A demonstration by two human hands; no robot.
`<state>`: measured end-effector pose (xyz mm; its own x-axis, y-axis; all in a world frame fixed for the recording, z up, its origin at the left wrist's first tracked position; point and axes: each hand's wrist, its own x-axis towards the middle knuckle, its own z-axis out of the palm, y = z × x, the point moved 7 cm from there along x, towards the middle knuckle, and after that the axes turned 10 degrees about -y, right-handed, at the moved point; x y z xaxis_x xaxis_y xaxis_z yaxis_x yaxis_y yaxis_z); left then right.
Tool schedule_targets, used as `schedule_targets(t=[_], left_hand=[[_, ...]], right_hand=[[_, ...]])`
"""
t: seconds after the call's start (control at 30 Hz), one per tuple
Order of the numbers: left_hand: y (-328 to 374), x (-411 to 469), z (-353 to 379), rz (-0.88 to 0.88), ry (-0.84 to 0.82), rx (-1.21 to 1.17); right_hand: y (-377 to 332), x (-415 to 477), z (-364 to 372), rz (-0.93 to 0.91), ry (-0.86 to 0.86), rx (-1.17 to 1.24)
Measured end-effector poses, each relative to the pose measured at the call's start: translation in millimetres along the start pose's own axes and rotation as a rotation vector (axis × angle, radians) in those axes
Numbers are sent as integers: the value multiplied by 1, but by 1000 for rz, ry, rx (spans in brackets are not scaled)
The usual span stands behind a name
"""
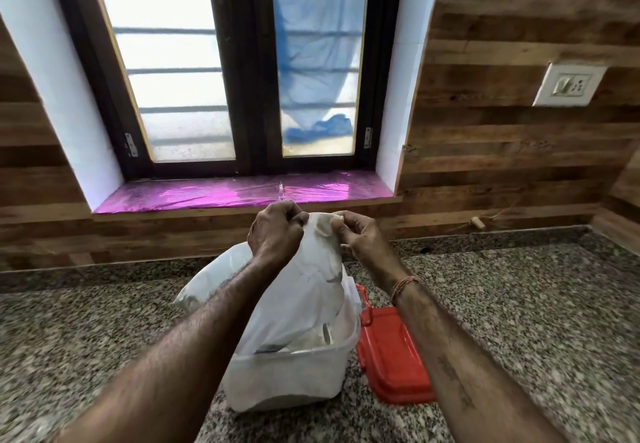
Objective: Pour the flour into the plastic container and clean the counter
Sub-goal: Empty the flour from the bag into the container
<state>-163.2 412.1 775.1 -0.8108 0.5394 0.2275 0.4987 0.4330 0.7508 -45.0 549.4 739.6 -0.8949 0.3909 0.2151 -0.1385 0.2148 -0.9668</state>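
A white plastic flour bag (301,290) hangs upside down with its lower end inside the translucent plastic container (287,377) on the granite counter (519,321). My left hand (275,231) grips the bag's raised end on the left. My right hand (358,235) pinches that same end on the right. Both hands are held up in front of the window sill, above the container. White flour shows through the container wall. How much flour is left in the bag cannot be seen.
The container's red lid (389,356) lies flat on the counter just right of it. A second white bag (211,280) lies behind the container to the left. A purple-covered window sill (207,197) and wood-panelled wall with a socket (568,86) stand behind.
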Motion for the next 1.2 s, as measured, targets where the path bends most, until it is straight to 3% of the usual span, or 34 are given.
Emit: schedule_targets(t=[0.13,0.23,0.37,0.43,0.63,0.7,0.8,0.9,0.97,1.1,1.2], left_hand=[[-2,-3,8,-17,-25,1],[-1,-4,10,-11,-31,7],[1,-10,18,23,-64,36],[-1,-11,14,6,-38,28],[0,-10,14,68,-79,25],[-6,-7,17,75,-124,7],[-12,-4,19,57,-177,-111],[-17,-1,15,31,-125,-231],[-21,-1,14,22,-120,-259],[-26,-3,19,25,-167,-314],[-30,-1,16,18,-148,-365]], right_hand=[[4,-1,-28,-2,248,-174],[1,-3,-23,-16,113,-29],[-9,1,-29,-44,190,-207],[-13,4,-28,-30,133,-288],[-46,11,-11,-160,145,-1090],[-54,13,-5,-201,55,-1191],[-52,16,-14,-138,-23,-1001],[-35,14,-21,-106,72,-419],[-17,10,-13,-62,49,-145],[8,0,-2,-21,24,99],[34,-7,11,49,-124,199]])
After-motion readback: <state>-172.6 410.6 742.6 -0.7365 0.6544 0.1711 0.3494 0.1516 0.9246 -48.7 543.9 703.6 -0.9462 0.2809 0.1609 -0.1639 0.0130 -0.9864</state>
